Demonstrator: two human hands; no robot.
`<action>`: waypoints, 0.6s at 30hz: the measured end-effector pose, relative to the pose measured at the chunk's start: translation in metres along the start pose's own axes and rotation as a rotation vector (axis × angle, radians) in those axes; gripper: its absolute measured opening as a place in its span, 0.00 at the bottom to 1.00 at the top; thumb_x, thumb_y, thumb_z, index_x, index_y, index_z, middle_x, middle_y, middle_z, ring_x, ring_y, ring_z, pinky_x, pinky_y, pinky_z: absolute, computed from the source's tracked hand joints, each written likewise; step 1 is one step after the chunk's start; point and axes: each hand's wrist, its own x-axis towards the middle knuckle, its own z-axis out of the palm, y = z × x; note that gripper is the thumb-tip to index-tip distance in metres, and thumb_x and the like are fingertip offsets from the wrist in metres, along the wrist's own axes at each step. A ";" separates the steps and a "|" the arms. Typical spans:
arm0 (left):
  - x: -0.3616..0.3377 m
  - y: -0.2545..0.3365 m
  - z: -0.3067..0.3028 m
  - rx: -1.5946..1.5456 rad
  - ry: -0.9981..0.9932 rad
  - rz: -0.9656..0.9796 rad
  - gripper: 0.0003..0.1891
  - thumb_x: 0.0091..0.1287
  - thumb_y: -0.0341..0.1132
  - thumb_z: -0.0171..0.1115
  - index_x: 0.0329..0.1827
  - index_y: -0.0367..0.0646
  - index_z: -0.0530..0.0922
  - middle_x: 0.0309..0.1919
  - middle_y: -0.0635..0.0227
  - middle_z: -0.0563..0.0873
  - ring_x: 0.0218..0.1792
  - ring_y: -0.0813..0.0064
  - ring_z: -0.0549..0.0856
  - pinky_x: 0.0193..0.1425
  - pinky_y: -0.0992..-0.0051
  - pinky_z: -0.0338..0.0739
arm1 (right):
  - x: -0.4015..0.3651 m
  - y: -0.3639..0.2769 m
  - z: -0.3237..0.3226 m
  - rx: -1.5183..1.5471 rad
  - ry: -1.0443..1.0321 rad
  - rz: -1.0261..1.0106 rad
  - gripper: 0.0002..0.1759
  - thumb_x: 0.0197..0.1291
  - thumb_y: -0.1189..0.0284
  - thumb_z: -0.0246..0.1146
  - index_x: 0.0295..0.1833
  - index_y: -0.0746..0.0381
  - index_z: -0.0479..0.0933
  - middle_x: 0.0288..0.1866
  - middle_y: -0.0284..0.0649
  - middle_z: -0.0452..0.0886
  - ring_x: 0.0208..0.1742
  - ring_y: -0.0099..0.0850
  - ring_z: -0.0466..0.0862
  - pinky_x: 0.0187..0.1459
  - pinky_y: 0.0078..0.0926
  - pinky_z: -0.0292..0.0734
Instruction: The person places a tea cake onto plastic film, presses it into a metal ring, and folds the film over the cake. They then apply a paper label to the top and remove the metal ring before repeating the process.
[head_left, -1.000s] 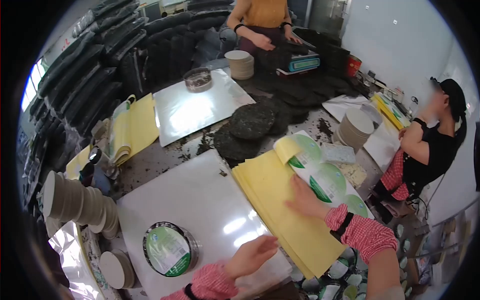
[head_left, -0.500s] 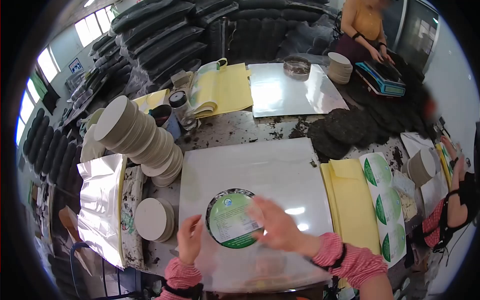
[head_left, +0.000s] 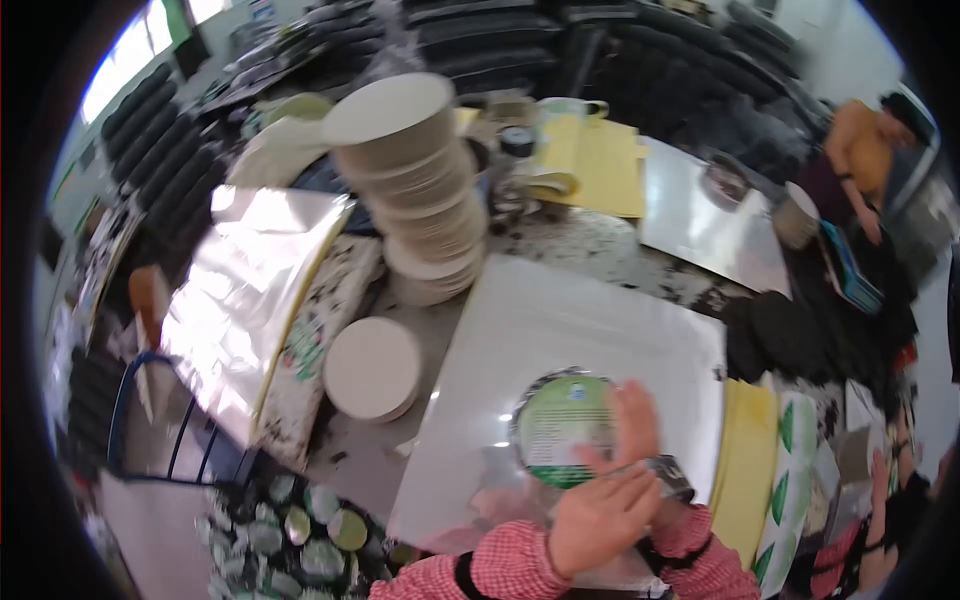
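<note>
A round pack with a green and white printed label (head_left: 560,430) and a dark, shiny rim lies flat on a large glossy sheet (head_left: 560,315). My right hand (head_left: 635,425) is over the right edge of the pack, fingers stretched out and holding nothing. On my right wrist sits a dark band with a boxy piece (head_left: 670,476). My left hand (head_left: 605,515) reaches across in front of the pack, its fingers closed around that wristband. The lower right part of the label is hidden by my hands.
Tall stacks of pale discs (head_left: 415,190) and a shorter stack (head_left: 373,368) stand left of the sheet. Yellow sheets (head_left: 745,450) and a green-printed label strip (head_left: 787,490) lie right. A silvery film pile (head_left: 255,290) is far left. A person (head_left: 865,150) works at back right.
My left hand has moved from the left of the pack across to my right wrist and taken hold of the band. My view has turned left and tilted.
</note>
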 end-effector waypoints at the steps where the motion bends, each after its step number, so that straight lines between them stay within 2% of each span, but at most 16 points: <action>1: -0.001 0.006 -0.002 0.022 -0.014 -0.039 0.13 0.56 0.30 0.64 0.44 0.39 0.85 0.45 0.63 0.90 0.48 0.67 0.90 0.47 0.72 0.86 | -0.001 0.004 -0.009 0.108 0.049 0.232 0.51 0.51 0.55 0.75 0.74 0.70 0.61 0.69 0.63 0.69 0.69 0.62 0.69 0.70 0.58 0.65; 2: -0.005 0.015 -0.005 0.044 -0.037 -0.095 0.13 0.56 0.31 0.63 0.44 0.39 0.84 0.46 0.64 0.89 0.49 0.67 0.90 0.47 0.72 0.85 | 0.000 0.003 -0.009 0.228 -0.022 0.398 0.50 0.52 0.61 0.75 0.75 0.71 0.59 0.69 0.63 0.69 0.67 0.59 0.73 0.69 0.54 0.67; 4: -0.010 0.030 -0.004 0.129 -0.004 -0.162 0.14 0.55 0.31 0.63 0.45 0.38 0.83 0.47 0.63 0.88 0.50 0.67 0.89 0.47 0.72 0.85 | 0.009 -0.043 0.007 0.603 -0.012 0.472 0.40 0.54 0.67 0.73 0.71 0.69 0.67 0.64 0.60 0.75 0.66 0.53 0.77 0.67 0.51 0.70; 5: -0.014 0.033 0.000 0.173 0.011 -0.188 0.14 0.55 0.31 0.63 0.45 0.37 0.82 0.46 0.62 0.88 0.49 0.67 0.89 0.47 0.72 0.84 | 0.009 -0.063 0.020 0.659 -0.056 0.440 0.40 0.54 0.67 0.73 0.71 0.69 0.67 0.64 0.60 0.75 0.66 0.53 0.77 0.67 0.51 0.70; 7: -0.018 0.038 -0.004 0.217 0.008 -0.286 0.13 0.54 0.30 0.64 0.43 0.37 0.81 0.43 0.60 0.87 0.46 0.66 0.89 0.47 0.71 0.84 | -0.005 -0.096 0.031 0.994 -0.666 -0.271 0.28 0.55 0.69 0.71 0.62 0.67 0.76 0.57 0.54 0.82 0.64 0.49 0.80 0.65 0.49 0.73; 8: -0.020 0.035 -0.011 0.247 0.016 -0.299 0.13 0.54 0.30 0.64 0.43 0.37 0.81 0.43 0.60 0.87 0.46 0.66 0.89 0.47 0.71 0.84 | -0.023 -0.094 0.046 0.855 -0.636 -0.361 0.24 0.55 0.70 0.71 0.58 0.65 0.79 0.54 0.51 0.84 0.64 0.47 0.80 0.65 0.49 0.73; 9: -0.021 0.030 -0.019 0.311 -0.069 -0.373 0.13 0.54 0.30 0.65 0.42 0.38 0.81 0.41 0.60 0.87 0.44 0.65 0.89 0.47 0.69 0.84 | -0.037 -0.085 0.060 0.707 -0.591 -0.444 0.21 0.55 0.70 0.71 0.55 0.64 0.82 0.52 0.49 0.85 0.64 0.44 0.80 0.65 0.49 0.73; 10: -0.022 0.025 -0.024 0.369 -0.151 -0.447 0.13 0.53 0.30 0.67 0.42 0.39 0.81 0.39 0.61 0.86 0.43 0.63 0.89 0.47 0.67 0.84 | -0.033 -0.080 0.050 0.712 -0.587 -0.467 0.21 0.55 0.70 0.71 0.55 0.64 0.82 0.52 0.49 0.85 0.64 0.44 0.80 0.65 0.49 0.73; 11: -0.029 0.019 -0.011 0.664 -0.164 -0.539 0.14 0.52 0.31 0.69 0.43 0.40 0.80 0.36 0.59 0.86 0.38 0.63 0.88 0.46 0.63 0.84 | -0.026 -0.076 0.022 0.662 -0.699 -0.224 0.20 0.55 0.70 0.71 0.54 0.63 0.82 0.52 0.48 0.85 0.65 0.44 0.80 0.65 0.51 0.73; 12: -0.033 0.006 -0.020 0.672 -0.162 -0.540 0.14 0.52 0.31 0.69 0.43 0.40 0.80 0.36 0.59 0.86 0.38 0.63 0.88 0.46 0.63 0.84 | -0.021 -0.072 -0.010 0.604 -0.803 0.030 0.20 0.55 0.69 0.71 0.54 0.63 0.82 0.52 0.48 0.85 0.65 0.44 0.80 0.65 0.52 0.73; 13: -0.035 -0.010 -0.037 0.356 -0.240 -0.645 0.14 0.54 0.31 0.69 0.44 0.40 0.81 0.36 0.58 0.86 0.37 0.62 0.88 0.45 0.63 0.84 | -0.021 -0.068 -0.030 0.538 -0.897 0.292 0.19 0.55 0.69 0.71 0.53 0.62 0.82 0.53 0.47 0.85 0.65 0.44 0.80 0.65 0.54 0.72; 14: -0.040 -0.024 -0.047 0.035 -0.310 -0.741 0.14 0.56 0.32 0.69 0.44 0.40 0.82 0.36 0.58 0.86 0.36 0.61 0.88 0.45 0.64 0.83 | -0.026 -0.065 -0.040 0.542 -0.896 0.288 0.19 0.55 0.69 0.71 0.53 0.62 0.82 0.53 0.47 0.85 0.65 0.44 0.80 0.65 0.54 0.72; 16: -0.073 -0.057 -0.039 0.071 -0.253 -0.727 0.12 0.57 0.33 0.69 0.43 0.40 0.82 0.36 0.59 0.86 0.35 0.60 0.87 0.43 0.64 0.83 | -0.041 -0.057 -0.050 0.390 -0.435 -0.005 0.19 0.53 0.66 0.73 0.50 0.61 0.82 0.58 0.49 0.82 0.69 0.52 0.75 0.66 0.54 0.72; 17: -0.086 -0.072 -0.038 0.098 -0.202 -0.712 0.10 0.59 0.33 0.69 0.41 0.40 0.83 0.36 0.60 0.86 0.33 0.60 0.86 0.42 0.65 0.82 | -0.052 -0.044 -0.053 0.399 -0.433 -0.019 0.19 0.53 0.66 0.73 0.50 0.61 0.82 0.58 0.49 0.82 0.69 0.52 0.75 0.66 0.54 0.72; 18: -0.094 -0.082 -0.047 0.108 -0.195 -0.716 0.10 0.59 0.33 0.69 0.41 0.40 0.83 0.36 0.60 0.86 0.33 0.60 0.86 0.42 0.65 0.82 | -0.067 -0.028 -0.056 0.213 -0.387 -0.117 0.32 0.51 0.54 0.74 0.57 0.62 0.79 0.66 0.53 0.75 0.71 0.57 0.71 0.66 0.56 0.71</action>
